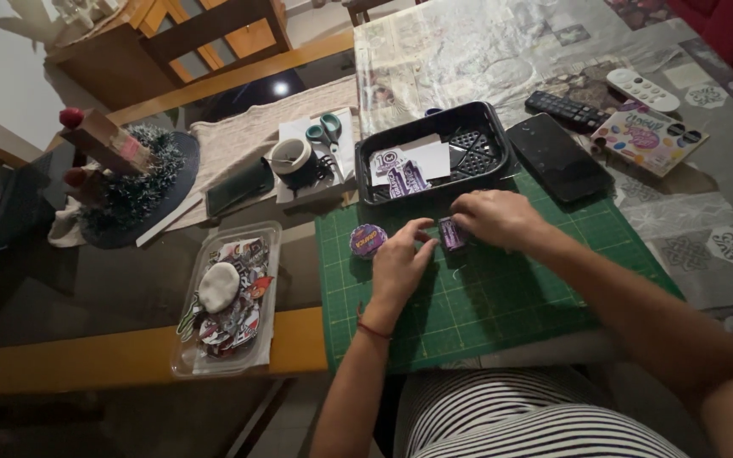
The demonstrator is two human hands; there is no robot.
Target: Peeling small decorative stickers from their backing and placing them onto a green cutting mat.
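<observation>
Both my hands meet over a green cutting mat (502, 288) on the table. My right hand (494, 216) grips a small purple rectangular piece (451, 234) from the right. My left hand (402, 263) touches the same piece from the left with its fingertips. A round purple sticker (367, 241) lies on the mat just left of my left hand. Behind my hands stands a black tray (477, 127) holding white and purple cut-out paper shapes (405, 170).
A clear plastic box (260, 339) of printed cut-outs sits at the left. A tape roll (292, 158) and teal scissors (326, 130) lie behind it. A dark tablet (556, 156), two remotes (567, 108), a colourful card (648, 136) and a green table ornament (125, 182) surround the mat.
</observation>
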